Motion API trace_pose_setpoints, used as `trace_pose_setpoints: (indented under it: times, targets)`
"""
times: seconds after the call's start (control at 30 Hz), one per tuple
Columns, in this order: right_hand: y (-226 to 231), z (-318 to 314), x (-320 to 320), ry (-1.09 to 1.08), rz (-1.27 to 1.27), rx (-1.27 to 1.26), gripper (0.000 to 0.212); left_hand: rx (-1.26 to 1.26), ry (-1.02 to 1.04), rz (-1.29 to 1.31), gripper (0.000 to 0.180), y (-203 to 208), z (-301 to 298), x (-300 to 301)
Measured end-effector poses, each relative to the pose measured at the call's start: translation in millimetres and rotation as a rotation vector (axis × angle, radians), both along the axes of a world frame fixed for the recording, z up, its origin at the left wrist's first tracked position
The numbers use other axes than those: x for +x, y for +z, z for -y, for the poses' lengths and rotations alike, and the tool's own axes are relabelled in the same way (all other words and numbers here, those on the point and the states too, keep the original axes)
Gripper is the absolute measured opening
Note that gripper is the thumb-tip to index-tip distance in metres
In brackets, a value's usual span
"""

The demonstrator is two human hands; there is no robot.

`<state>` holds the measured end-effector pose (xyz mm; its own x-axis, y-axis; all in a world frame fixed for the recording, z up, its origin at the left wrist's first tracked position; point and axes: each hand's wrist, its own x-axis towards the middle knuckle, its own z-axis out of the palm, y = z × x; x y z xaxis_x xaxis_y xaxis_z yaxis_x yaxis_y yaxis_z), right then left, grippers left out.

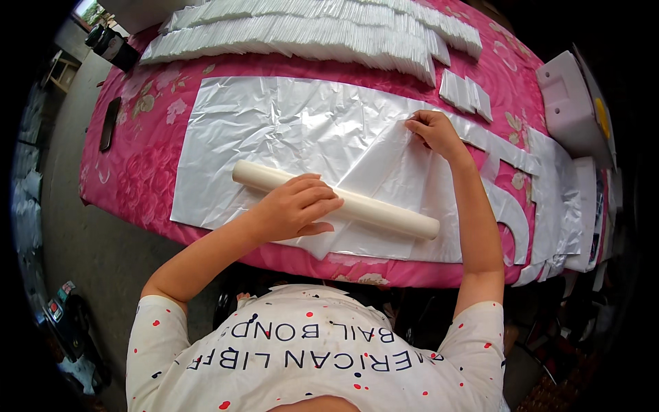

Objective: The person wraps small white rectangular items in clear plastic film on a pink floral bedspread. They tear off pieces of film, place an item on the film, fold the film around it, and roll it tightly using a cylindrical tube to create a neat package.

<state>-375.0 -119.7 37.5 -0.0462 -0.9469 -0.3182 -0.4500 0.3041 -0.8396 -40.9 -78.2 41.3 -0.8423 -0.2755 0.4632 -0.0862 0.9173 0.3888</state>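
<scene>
- Nearest is the white cotton shirt with red and dark spots [316,343], at the near edge of a table under a pink floral cloth [147,182].
- The left hand [296,207] lies over the left half of a long, cream-white, smooth cylinder [395,216]. Its fingers are loosely extended side by side, the thumb apart; how firmly it presses, I cannot tell.
- The cylinder rests on the plastic, its long axis slanting from far left to near right. It is under the left hand, and lies nearer the person than the right hand and to its left, so the left hand is the closer one.
- A thin, translucent white plastic flap [395,154] runs from beyond the cylinder, with a slanting edge, towards the right hand.
- The right hand [432,130] is well apart from the cylinder, its thumb and forefinger pinching the far corner of that flap.
- Beneath them spreads a wide, crinkled, silvery-white plastic sheet [233,113].
- Just beyond the right hand sits a small group of folded white packets [467,95]; a white box [573,96] stands farther right.
- To the far left are a dark flat phone [110,125] and a black cup [117,49].
- Farthest, long rows of white folded packets [302,44] stand close-packed.
</scene>
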Motion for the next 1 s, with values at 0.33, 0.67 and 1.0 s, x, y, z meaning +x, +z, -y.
trace_pose_setpoints:
  times: [0.33, 0.67, 1.0]
  targets:
    - [0.8, 10.4, 0.7, 0.084, -0.005, 0.068, 0.016, 0.045, -0.175, 0.438, 0.084, -30.6, -50.1, 6.0]
    - [15.6, -14.3, -6.9, -0.269, 0.159, -0.079, 0.053, 0.036, -0.135, 0.475, 0.086, -32.5, -70.8, -0.1]
    - [1.7, -146.9, 107.1, 0.217, -0.511, -0.577, 0.042, 0.023, -0.057, 0.474, 0.084, -32.0, -83.8, -1.6]
